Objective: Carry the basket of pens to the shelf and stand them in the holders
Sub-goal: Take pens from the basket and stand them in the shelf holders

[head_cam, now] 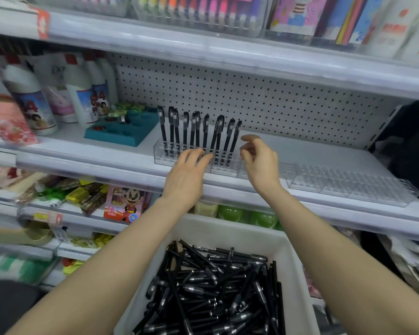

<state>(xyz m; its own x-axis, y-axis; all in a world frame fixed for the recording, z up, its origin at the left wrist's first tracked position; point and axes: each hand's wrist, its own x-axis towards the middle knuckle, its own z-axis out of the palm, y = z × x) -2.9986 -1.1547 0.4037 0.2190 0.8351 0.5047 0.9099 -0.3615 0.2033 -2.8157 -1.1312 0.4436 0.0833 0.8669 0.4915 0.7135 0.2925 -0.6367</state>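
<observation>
A white basket (230, 229) full of loose black pens (215, 288) sits low in front of me. On the middle shelf, several black pens (196, 134) stand upright in a clear holder (162, 157). My left hand (186, 177) reaches to the holder's front, fingers straight and touching the lower ends of the standing pens. Just right of the pens my right hand (259, 160) hovers with loosely curled fingers and holds nothing. More clear holders (348, 187) without pens lie along the shelf to the right.
A teal tray (121, 134) and white bottles (80, 93) stand on the shelf's left. A pegboard (252, 93) backs the shelf. Marker boxes (198, 13) fill the shelf above; packaged goods (124, 204) fill the shelves below.
</observation>
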